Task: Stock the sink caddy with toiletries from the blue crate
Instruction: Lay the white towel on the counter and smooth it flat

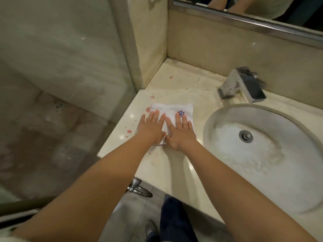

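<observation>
Both palms were down flat, fingers straight and spread: left hand (151, 128) and right hand (180, 132) pressing a folded white cloth (167, 109) near the countertop's (183, 81) left edge, just beside the sink (227, 145).

A chrome faucet (242, 84) stands behind the round white basin (227, 151), which is set in a cream marble counter (183, 79). Pink stains (129, 131) spot the counter's left edge. A mirror (262, 6) hangs above.

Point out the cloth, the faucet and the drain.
cloth (170, 108): head view, on its bare white upper part, beyond the fingertips.
faucet (244, 84): head view, on the middle of its metal body.
drain (246, 136): head view, on the round metal stopper.
</observation>
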Demonstrator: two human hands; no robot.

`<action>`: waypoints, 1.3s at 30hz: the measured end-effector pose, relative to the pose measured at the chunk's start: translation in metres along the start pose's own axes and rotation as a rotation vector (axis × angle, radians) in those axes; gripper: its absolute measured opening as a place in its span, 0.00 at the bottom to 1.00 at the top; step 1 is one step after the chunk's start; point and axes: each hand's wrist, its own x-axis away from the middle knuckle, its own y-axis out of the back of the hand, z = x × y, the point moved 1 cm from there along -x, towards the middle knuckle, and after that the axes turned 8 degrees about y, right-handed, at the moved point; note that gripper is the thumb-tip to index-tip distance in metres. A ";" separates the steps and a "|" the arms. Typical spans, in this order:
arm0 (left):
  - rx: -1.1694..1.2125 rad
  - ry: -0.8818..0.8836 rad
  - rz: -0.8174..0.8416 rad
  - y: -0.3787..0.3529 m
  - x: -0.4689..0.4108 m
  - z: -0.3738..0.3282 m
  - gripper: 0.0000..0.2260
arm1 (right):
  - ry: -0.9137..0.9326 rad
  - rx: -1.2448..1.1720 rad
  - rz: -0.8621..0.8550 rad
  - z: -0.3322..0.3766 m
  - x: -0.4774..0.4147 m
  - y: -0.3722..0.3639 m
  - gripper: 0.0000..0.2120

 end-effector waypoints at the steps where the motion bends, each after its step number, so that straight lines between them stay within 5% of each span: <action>1: 0.002 0.001 0.003 -0.005 0.008 0.001 0.31 | 0.006 0.008 0.003 0.003 0.006 -0.005 0.32; 22: 0.038 0.078 0.013 -0.093 0.138 0.002 0.32 | 0.046 0.046 0.080 0.056 0.112 -0.086 0.34; 39: 0.059 0.080 0.030 -0.088 0.122 0.003 0.31 | 0.082 0.111 0.088 0.043 0.092 -0.083 0.31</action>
